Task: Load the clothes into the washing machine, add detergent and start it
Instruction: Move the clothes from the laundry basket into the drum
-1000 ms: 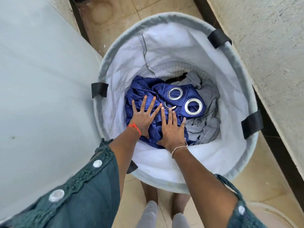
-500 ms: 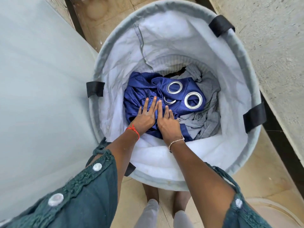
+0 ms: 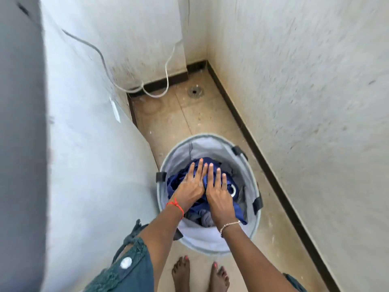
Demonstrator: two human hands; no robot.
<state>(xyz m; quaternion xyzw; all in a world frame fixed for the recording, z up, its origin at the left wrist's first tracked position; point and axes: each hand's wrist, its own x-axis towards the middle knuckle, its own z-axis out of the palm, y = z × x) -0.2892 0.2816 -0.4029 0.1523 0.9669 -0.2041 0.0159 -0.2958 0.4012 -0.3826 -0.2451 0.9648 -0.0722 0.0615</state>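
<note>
Laundry basket point(image 3: 210, 239) stands upright on the tiled floor point(image 3: 189, 119), mouth facing up, just beside the washing machine point(image 3: 94, 165) on its left and near the wall point(image 3: 305, 102) on its right. Blue cloth point(image 3: 179, 183) lies bunched at the basket mouth, above grey clothes point(image 3: 207, 219); no clear long axis can be told from the bundle. One metal eyelet point(image 3: 232, 190) shows at the cloth's right side. Left hand point(image 3: 190, 189) and right hand point(image 3: 219, 196) lie side by side on the blue cloth, fingers extended and pointing away from the person, towards the far corner. Whether either hand grips the cloth underneath cannot be told. Bare feet point(image 3: 181, 275) stand just behind the basket.
</note>
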